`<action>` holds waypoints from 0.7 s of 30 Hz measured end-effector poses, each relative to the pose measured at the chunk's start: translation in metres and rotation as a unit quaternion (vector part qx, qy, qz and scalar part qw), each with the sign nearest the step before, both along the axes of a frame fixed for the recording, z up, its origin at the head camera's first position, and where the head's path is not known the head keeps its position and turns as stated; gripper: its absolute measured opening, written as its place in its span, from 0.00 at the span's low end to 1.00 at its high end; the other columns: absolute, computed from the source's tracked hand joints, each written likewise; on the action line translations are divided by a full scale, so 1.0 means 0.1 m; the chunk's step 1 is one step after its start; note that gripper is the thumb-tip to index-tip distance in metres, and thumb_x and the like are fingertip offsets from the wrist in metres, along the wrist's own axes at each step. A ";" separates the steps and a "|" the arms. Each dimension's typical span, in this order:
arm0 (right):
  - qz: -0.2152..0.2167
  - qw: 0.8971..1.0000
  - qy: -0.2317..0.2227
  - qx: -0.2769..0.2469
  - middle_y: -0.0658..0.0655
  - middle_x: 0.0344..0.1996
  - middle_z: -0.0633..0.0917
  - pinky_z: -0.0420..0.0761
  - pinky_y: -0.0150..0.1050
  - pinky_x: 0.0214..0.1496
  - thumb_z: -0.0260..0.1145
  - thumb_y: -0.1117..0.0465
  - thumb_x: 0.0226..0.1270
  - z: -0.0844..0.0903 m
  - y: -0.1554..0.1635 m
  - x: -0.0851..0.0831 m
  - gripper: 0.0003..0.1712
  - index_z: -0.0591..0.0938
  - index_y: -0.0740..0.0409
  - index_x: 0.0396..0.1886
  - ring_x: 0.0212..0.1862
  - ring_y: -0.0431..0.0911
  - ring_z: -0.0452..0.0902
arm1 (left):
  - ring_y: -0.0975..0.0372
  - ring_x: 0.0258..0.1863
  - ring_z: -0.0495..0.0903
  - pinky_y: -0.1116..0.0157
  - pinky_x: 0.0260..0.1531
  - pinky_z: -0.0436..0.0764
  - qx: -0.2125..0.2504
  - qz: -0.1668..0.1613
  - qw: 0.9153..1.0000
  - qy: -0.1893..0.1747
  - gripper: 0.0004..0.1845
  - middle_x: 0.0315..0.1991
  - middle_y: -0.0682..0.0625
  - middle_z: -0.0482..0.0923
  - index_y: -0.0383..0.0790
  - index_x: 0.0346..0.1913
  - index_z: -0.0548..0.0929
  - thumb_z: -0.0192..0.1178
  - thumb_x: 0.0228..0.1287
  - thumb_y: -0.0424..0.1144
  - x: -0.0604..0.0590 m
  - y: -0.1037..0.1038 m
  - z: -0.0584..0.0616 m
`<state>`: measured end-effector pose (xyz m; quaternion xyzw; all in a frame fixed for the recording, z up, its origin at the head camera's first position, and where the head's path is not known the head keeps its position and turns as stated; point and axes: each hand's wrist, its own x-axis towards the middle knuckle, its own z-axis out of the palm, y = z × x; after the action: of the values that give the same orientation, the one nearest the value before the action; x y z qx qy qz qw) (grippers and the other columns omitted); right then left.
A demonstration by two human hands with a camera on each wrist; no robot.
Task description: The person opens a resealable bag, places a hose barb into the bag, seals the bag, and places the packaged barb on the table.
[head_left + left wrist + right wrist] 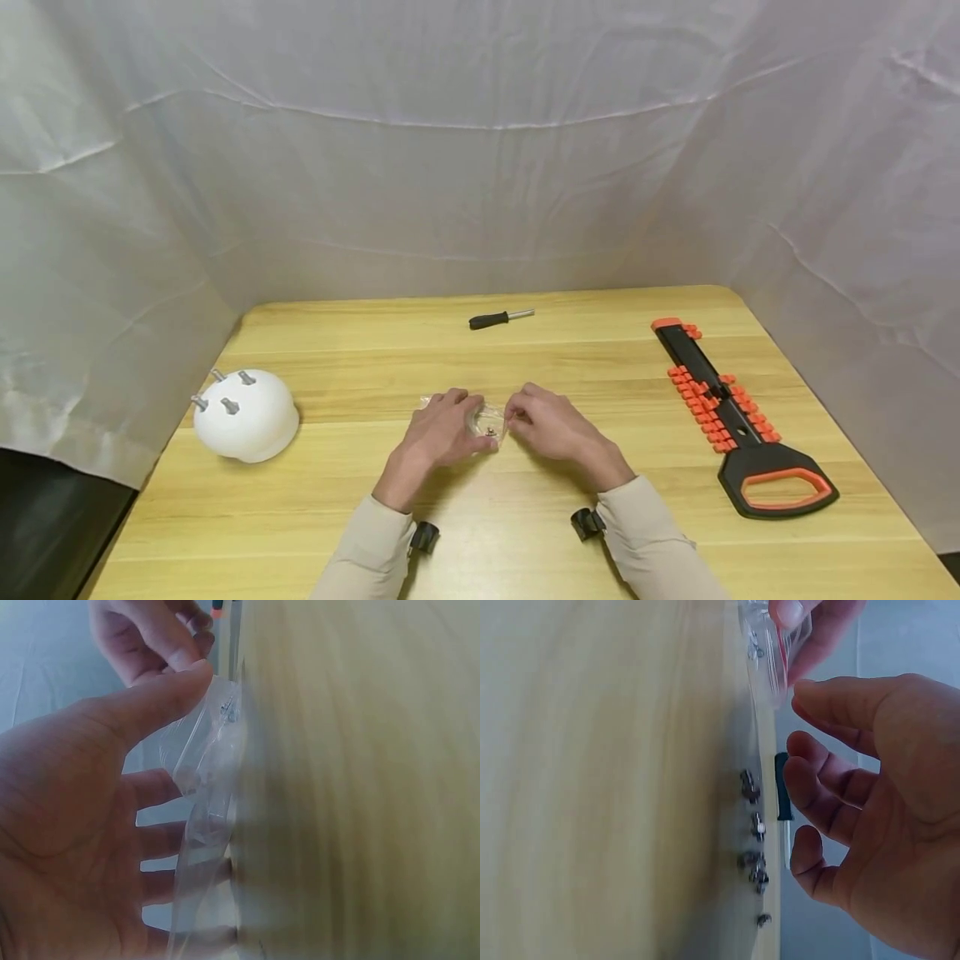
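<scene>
Mid-table, near edge: both hands meet over a small clear bag [486,421].
Left hand [442,433]: I read it as pinching the bag, thumb on top; the left wrist view shows the thumb pressed on the plastic [206,772] with the other fingers spread behind it.
Right hand [547,425]: fingers loosely curled just beside the bag's right end; right wrist view shows them bent with nothing between them. Touching the bag or not, I can't tell.
Bag contents: a small dark bit shows through the plastic in the head view, likely a screw.
Loose screws [754,840]: several lie on the wood under the right hand; they show in the right wrist view only.
Step, my read: emptying or sorting screws at the bag.
Next move calls for: a fine pinch on small parts, with the left grip kept steady so the bag does not slide.
Around: screwdriver [498,317] far centre, white dome with grey pegs [246,414] at left, black-and-orange tool rack [731,408] at right.
In the way: nothing near the hands; loose screws may roll.
</scene>
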<state>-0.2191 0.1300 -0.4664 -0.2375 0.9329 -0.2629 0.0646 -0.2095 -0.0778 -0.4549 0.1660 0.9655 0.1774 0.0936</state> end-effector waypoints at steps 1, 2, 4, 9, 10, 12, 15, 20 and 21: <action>-0.003 1.000 -0.001 -0.001 0.42 0.38 0.77 0.78 0.36 0.45 0.64 0.57 0.67 0.00 0.02 0.00 0.05 0.83 0.46 0.40 0.38 0.37 0.73 | 0.45 0.63 0.70 0.41 0.55 0.74 0.000 0.000 1.000 0.000 0.39 0.68 0.45 0.68 0.50 0.68 0.71 0.65 0.55 0.63 0.00 0.00 0.00; -0.006 1.000 0.000 0.000 0.42 0.37 0.77 0.79 0.36 0.46 0.64 0.57 0.67 0.00 0.03 0.00 0.04 0.83 0.46 0.40 0.38 0.37 0.74 | 0.45 0.63 0.70 0.41 0.56 0.73 0.001 0.000 1.000 0.000 0.39 0.68 0.45 0.68 0.51 0.68 0.71 0.65 0.55 0.63 0.00 0.00 0.00; -0.010 1.000 0.003 0.005 0.42 0.37 0.78 0.79 0.37 0.47 0.65 0.57 0.66 -0.01 0.06 0.00 0.04 0.83 0.46 0.39 0.39 0.37 0.74 | 0.45 0.63 0.70 0.40 0.56 0.73 0.003 0.000 1.000 0.001 0.39 0.68 0.45 0.68 0.51 0.68 0.71 0.65 0.55 0.63 0.00 -0.01 -0.01; -0.013 1.000 -0.003 0.014 0.43 0.35 0.78 0.79 0.38 0.47 0.66 0.57 0.65 -0.02 0.13 0.01 0.03 0.83 0.46 0.38 0.39 0.37 0.74 | 0.45 0.63 0.70 0.41 0.56 0.73 0.007 0.000 1.000 0.000 0.39 0.68 0.45 0.68 0.50 0.68 0.71 0.65 0.55 0.63 0.01 -0.01 -0.02; -0.014 1.000 -0.006 0.014 0.43 0.35 0.78 0.78 0.38 0.47 0.66 0.57 0.66 -0.02 0.14 0.01 0.03 0.83 0.46 0.38 0.39 0.37 0.74 | 0.45 0.63 0.69 0.42 0.56 0.73 0.007 -0.001 1.000 -0.001 0.39 0.68 0.45 0.68 0.50 0.68 0.71 0.65 0.56 0.63 0.01 -0.01 -0.02; -0.015 1.000 -0.014 0.013 0.43 0.35 0.78 0.78 0.39 0.47 0.66 0.58 0.66 -0.01 0.18 0.02 0.03 0.83 0.47 0.38 0.39 0.37 0.74 | 0.45 0.63 0.69 0.42 0.56 0.74 0.007 -0.003 1.000 -0.001 0.39 0.68 0.45 0.68 0.50 0.68 0.71 0.65 0.56 0.62 0.01 -0.01 -0.02; -0.016 0.999 -0.026 0.020 0.43 0.35 0.78 0.78 0.39 0.46 0.65 0.58 0.66 -0.02 0.24 0.03 0.03 0.83 0.47 0.38 0.38 0.37 0.73 | 0.45 0.63 0.69 0.42 0.55 0.74 0.007 -0.003 1.000 -0.001 0.38 0.67 0.45 0.69 0.50 0.68 0.71 0.65 0.56 0.62 0.01 -0.01 -0.02; -0.017 0.999 -0.042 0.024 0.44 0.35 0.78 0.78 0.39 0.45 0.64 0.58 0.67 -0.03 0.33 0.04 0.04 0.84 0.47 0.40 0.38 0.37 0.74 | 0.46 0.63 0.69 0.42 0.55 0.74 0.010 0.000 1.000 -0.002 0.39 0.67 0.46 0.69 0.50 0.68 0.71 0.66 0.55 0.61 0.00 -0.01 -0.02; -0.017 0.999 -0.042 0.024 0.44 0.35 0.79 0.78 0.39 0.46 0.64 0.59 0.67 -0.03 0.34 0.04 0.05 0.84 0.47 0.40 0.38 0.37 0.74 | 0.46 0.63 0.69 0.42 0.55 0.73 0.011 0.001 1.000 -0.002 0.39 0.67 0.46 0.69 0.50 0.68 0.71 0.66 0.55 0.62 0.00 -0.01 -0.02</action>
<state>-0.2153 0.1640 -0.4691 -0.2088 0.9392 -0.2513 0.1053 -0.2093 -0.0784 -0.4569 0.1659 0.9634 0.1885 0.0939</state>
